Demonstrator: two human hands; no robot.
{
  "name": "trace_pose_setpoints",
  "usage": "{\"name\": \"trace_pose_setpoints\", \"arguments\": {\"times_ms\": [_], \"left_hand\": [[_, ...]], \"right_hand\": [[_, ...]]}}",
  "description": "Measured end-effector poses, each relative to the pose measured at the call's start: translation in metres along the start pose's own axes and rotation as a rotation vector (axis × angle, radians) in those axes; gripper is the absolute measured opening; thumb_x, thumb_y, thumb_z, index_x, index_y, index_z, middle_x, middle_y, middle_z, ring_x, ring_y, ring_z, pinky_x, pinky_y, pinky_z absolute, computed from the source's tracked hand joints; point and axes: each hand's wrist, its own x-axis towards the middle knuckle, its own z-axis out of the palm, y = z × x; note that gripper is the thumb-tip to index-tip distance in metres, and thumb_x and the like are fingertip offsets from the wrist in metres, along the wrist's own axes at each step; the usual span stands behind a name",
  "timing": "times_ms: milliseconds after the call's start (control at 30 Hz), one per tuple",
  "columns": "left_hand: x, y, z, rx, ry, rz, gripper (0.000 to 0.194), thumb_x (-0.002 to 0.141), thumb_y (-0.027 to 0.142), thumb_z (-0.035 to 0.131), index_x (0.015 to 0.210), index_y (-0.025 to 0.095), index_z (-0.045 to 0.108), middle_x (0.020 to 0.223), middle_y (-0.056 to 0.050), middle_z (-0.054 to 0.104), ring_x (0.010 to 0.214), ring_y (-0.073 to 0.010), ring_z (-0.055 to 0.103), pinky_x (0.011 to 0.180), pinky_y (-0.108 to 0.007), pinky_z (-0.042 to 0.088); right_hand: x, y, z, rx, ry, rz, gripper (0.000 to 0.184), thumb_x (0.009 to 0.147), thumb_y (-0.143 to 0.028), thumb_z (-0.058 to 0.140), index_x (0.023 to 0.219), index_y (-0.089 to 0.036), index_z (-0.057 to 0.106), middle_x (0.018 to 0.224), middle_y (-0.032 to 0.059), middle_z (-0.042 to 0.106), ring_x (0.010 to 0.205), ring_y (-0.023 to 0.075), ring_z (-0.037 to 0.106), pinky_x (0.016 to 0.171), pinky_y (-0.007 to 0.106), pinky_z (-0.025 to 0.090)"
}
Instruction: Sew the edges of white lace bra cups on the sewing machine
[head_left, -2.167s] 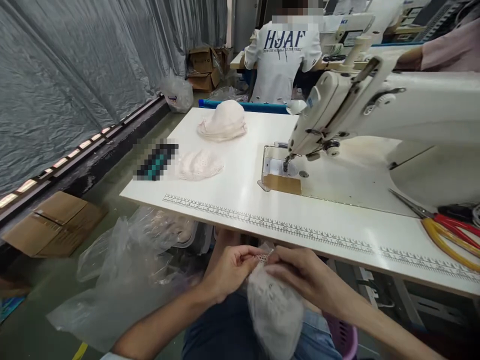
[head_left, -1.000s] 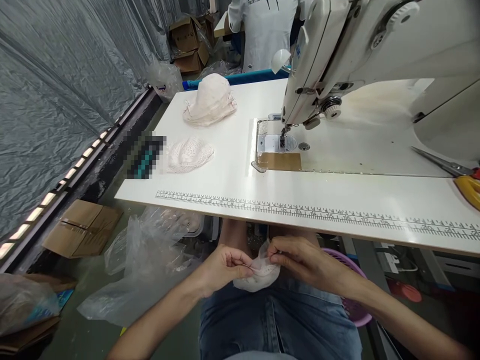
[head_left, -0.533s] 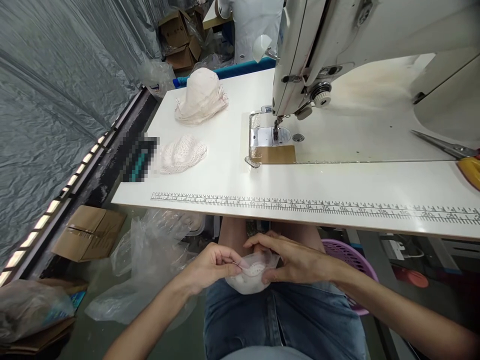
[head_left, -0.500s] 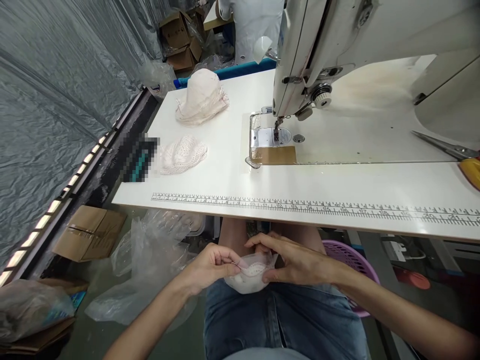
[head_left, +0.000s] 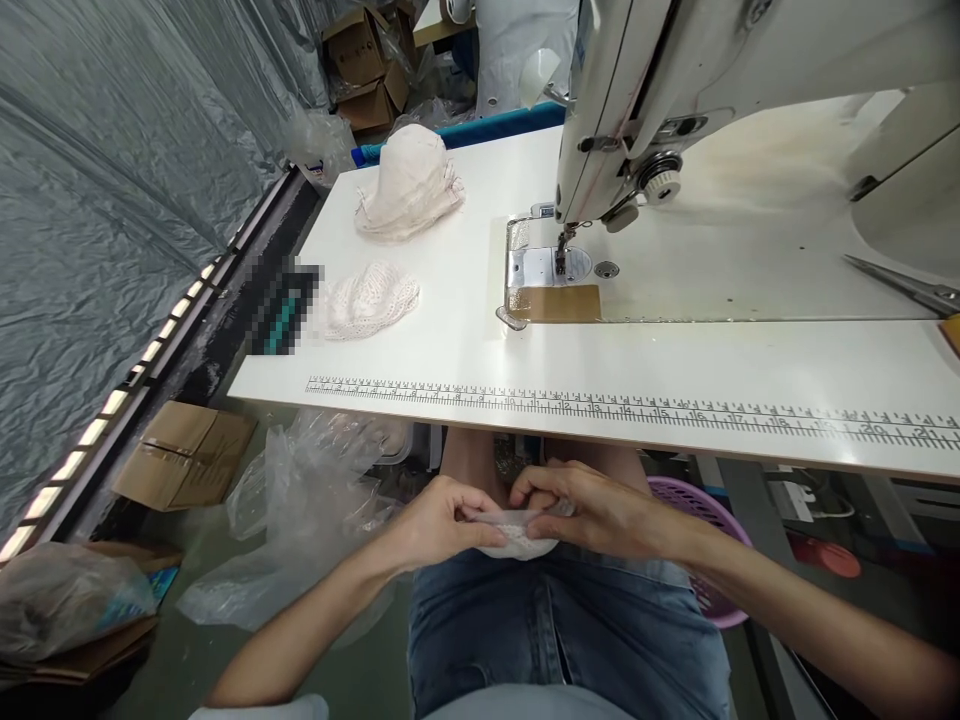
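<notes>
Over my lap, a small white piece of lacy fabric (head_left: pixel 519 541) is stretched between both hands, below the table's front edge. My left hand (head_left: pixel 459 520) pinches its left end between thumb and fingers. At the other end, my right hand (head_left: pixel 568 508) grips the upper edge with thumb and bent fingers. Part of the fabric is hidden behind the fingers. On the table to the left lie a pale openwork fabric piece (head_left: pixel 373 301) and, behind it, a pale cloth hat (head_left: pixel 412 180) with a frilled brim.
A sewing machine (head_left: pixel 611 130) stands on the white table (head_left: pixel 450 350), which has a printed ruler along its front. Scissors (head_left: pixel 900 285) lie at the right. Below are a purple basket (head_left: pixel 697 505), plastic bags (head_left: pixel 292 540) and a cardboard box (head_left: pixel 187 455).
Both hands have risen slightly, and the right has closed its thumb onto the fabric's edge. The fabric, bowl-shaped before, is now drawn flatter between them. The view has shifted slightly.
</notes>
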Motion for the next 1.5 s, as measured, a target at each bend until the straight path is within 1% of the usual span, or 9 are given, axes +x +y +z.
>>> {"name": "trace_pose_setpoints", "arguments": {"times_ms": [133,267,433,567,667,800,900,1200,1500], "left_hand": [[0.002,-0.002,-0.002,-0.061,-0.042,-0.039,0.021,0.067,0.031,0.073,0.074,0.011,0.073,0.062,-0.003,0.065,0.053,-0.0089,0.052,0.053,-0.019,0.037],[0.000,-0.006,-0.003,-0.099,-0.006,-0.046,0.022,0.066,0.032,0.074,0.072,0.012,0.072,0.059,-0.002,0.063,0.051,-0.0071,0.049,0.050,-0.018,0.035],[-0.006,-0.009,-0.006,-0.089,0.038,-0.072,0.023,0.067,0.033,0.074,0.070,0.011,0.071,0.059,-0.002,0.062,0.051,-0.0072,0.047,0.049,-0.018,0.034],[-0.009,-0.001,-0.008,-0.046,-0.102,-0.067,0.022,0.064,0.030,0.076,0.076,0.012,0.071,0.060,0.001,0.059,0.055,-0.0078,0.047,0.052,-0.018,0.036],[-0.006,0.002,-0.007,0.068,-0.105,-0.036,0.024,0.062,0.031,0.077,0.074,0.011,0.071,0.053,0.004,0.052,0.051,-0.0058,0.040,0.049,-0.018,0.031],[-0.003,-0.001,-0.007,0.039,-0.115,-0.034,0.021,0.066,0.031,0.074,0.074,0.011,0.073,0.060,0.000,0.060,0.056,-0.0079,0.047,0.053,-0.019,0.037],[-0.005,-0.003,-0.010,-0.028,-0.133,-0.068,0.019,0.066,0.029,0.074,0.077,0.012,0.074,0.069,-0.003,0.066,0.061,-0.0100,0.054,0.058,-0.019,0.041],[-0.012,-0.009,-0.011,-0.137,-0.059,-0.165,0.018,0.065,0.029,0.076,0.075,0.014,0.073,0.067,-0.003,0.068,0.057,-0.0073,0.055,0.054,-0.015,0.040],[-0.020,-0.010,-0.015,-0.112,-0.101,-0.142,0.018,0.067,0.029,0.075,0.075,0.014,0.073,0.067,-0.002,0.067,0.060,-0.0087,0.057,0.057,-0.017,0.043]], "right_hand": [[-0.001,0.006,-0.004,0.093,-0.151,-0.040,0.025,0.085,-0.039,0.055,0.087,-0.018,0.067,0.074,0.0003,0.064,0.067,0.0139,0.057,0.059,0.023,0.039],[0.000,0.011,0.004,-0.078,-0.061,-0.056,0.022,0.076,-0.039,0.067,0.079,-0.017,0.065,0.070,-0.0020,0.058,0.063,0.0119,0.050,0.059,0.023,0.034],[0.003,0.012,0.008,-0.103,-0.080,-0.075,0.020,0.082,-0.027,0.056,0.066,-0.016,0.057,0.060,-0.0047,0.049,0.053,0.0079,0.040,0.056,0.022,0.029],[0.008,0.009,0.005,-0.033,-0.163,-0.125,0.018,0.082,-0.023,0.055,0.065,-0.015,0.055,0.059,-0.0053,0.045,0.053,0.0074,0.039,0.052,0.022,0.028],[0.010,0.005,0.002,0.003,-0.215,-0.123,0.020,0.081,-0.023,0.055,0.063,-0.015,0.055,0.056,-0.0057,0.041,0.051,0.0074,0.039,0.050,0.021,0.028],[0.004,0.000,-0.007,0.062,-0.273,-0.045,0.017,0.082,-0.028,0.057,0.079,-0.013,0.065,0.065,-0.0015,0.054,0.060,0.0107,0.048,0.054,0.021,0.034],[-0.004,-0.001,-0.011,0.047,-0.261,0.022,0.021,0.076,-0.033,0.065,0.087,-0.015,0.066,0.075,0.0008,0.060,0.067,0.0133,0.051,0.057,0.021,0.035],[0.000,0.002,0.001,-0.185,-0.122,0.011,0.015,0.073,-0.031,0.069,0.077,-0.017,0.065,0.066,-0.0017,0.055,0.070,0.0152,0.048,0.058,0.023,0.033],[0.006,0.011,0.002,0.209,-0.244,-0.038,0.021,0.079,-0.032,0.063,0.078,-0.012,0.068,0.068,0.0010,0.062,0.062,0.0124,0.057,0.054,0.020,0.040]]}}
